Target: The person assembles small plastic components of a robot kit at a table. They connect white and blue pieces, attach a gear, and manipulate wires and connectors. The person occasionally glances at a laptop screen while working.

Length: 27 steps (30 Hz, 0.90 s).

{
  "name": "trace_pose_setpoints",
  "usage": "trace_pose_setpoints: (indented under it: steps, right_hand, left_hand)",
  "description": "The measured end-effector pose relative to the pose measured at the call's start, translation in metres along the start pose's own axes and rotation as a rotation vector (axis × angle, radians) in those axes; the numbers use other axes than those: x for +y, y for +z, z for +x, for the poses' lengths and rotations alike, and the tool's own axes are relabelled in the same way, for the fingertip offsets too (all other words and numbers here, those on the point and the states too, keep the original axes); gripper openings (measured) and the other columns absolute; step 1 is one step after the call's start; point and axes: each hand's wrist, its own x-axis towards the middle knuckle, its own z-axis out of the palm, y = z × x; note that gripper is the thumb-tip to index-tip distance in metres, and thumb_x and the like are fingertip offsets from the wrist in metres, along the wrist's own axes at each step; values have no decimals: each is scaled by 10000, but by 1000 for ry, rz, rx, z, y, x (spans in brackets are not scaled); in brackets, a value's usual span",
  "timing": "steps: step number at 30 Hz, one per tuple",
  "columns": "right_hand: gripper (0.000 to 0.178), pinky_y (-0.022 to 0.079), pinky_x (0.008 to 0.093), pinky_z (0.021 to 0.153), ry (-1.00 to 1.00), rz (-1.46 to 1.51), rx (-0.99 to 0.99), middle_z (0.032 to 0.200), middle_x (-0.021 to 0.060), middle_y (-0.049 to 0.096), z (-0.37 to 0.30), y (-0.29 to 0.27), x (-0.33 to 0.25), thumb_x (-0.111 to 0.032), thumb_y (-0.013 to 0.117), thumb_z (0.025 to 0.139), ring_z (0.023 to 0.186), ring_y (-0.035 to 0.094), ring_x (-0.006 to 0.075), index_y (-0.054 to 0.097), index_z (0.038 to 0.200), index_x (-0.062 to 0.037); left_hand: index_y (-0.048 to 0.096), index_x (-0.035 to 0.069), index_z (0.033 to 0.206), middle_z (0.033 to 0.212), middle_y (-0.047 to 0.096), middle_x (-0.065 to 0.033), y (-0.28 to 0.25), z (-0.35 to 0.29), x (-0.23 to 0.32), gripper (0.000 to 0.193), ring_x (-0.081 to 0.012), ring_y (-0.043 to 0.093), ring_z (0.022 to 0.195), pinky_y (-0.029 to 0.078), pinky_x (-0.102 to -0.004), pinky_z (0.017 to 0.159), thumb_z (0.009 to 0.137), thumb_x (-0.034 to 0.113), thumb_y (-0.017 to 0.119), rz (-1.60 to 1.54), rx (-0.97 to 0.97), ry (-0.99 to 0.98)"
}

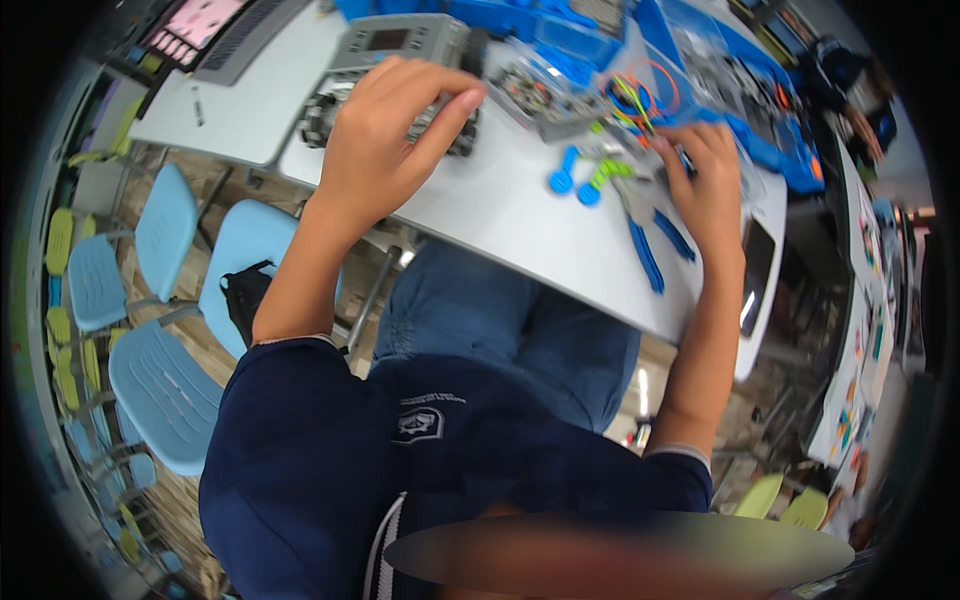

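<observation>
My left hand [385, 140] is raised over a grey controller block with a small screen [390, 40], thumb and forefinger tips drawn together. Anything between those tips is too small to make out. Past the table's far right part, my right hand [705, 180] has its fingers bent in a pinch beside a bundle of yellow and orange wires [632, 95]; what it grips is partly hidden. Just left of that hand lie blue-handled pliers [648, 240], a lime green connector piece [608, 172] and small blue parts [562, 178]. Black gear-like wheels [318, 120] are below the controller.
A clear bag of small parts [545, 100] sits at the table's back. Blue bins [760, 130] with more parts stand behind and right. A phone [757, 265] lies at the right edge. A laptop [235, 45] is at left, light blue chairs [165, 385] below it. Another person [860, 100] is far right.
</observation>
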Motion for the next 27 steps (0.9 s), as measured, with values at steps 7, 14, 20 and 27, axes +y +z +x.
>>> trace_pose_setpoints:
  steps: [7, 14, 20, 27]
  right_hand:
    - [90, 465, 396, 805, 35, 80, -96, 865, 93, 657, -1, 1, -1, -87, 747, 794, 871, 553, 284, 734, 851, -19]
    - [143, 462, 398, 909, -48, 62, -193, 921, 97, 638, -6, 11, -12, -113, 762, 769, 973, 559, 281, 731, 873, -20]
    - [144, 462, 400, 892, -53, -8, -229, 940, 88, 637, -6, 14, -15, -116, 754, 792, 972, 562, 282, 728, 908, -35]
    - [176, 454, 404, 917, -51, 10, -259, 932, 95, 649, -7, 18, -16, -141, 751, 803, 978, 574, 280, 741, 947, -39]
  left_hand:
    - [714, 31, 912, 874, 697, -89, 50, -38, 53, 80, -270, 626, 826, 482, -376, 761, 841, 62, 731, -119, -30, -187]
    - [721, 60, 931, 897, 701, -56, 46, -26, 41, 88, -247, 606, 849, 466, -357, 773, 844, 66, 735, 129, 204, -160]
    - [685, 60, 1023, 962, 669, -67, 34, -35, 28, 147, -246, 568, 932, 418, -373, 869, 890, 121, 705, 225, 180, -304]
    - [656, 50, 993, 985, 644, -74, 30, -49, 21, 112, -264, 558, 942, 414, -387, 861, 903, 110, 688, 204, 200, -315]
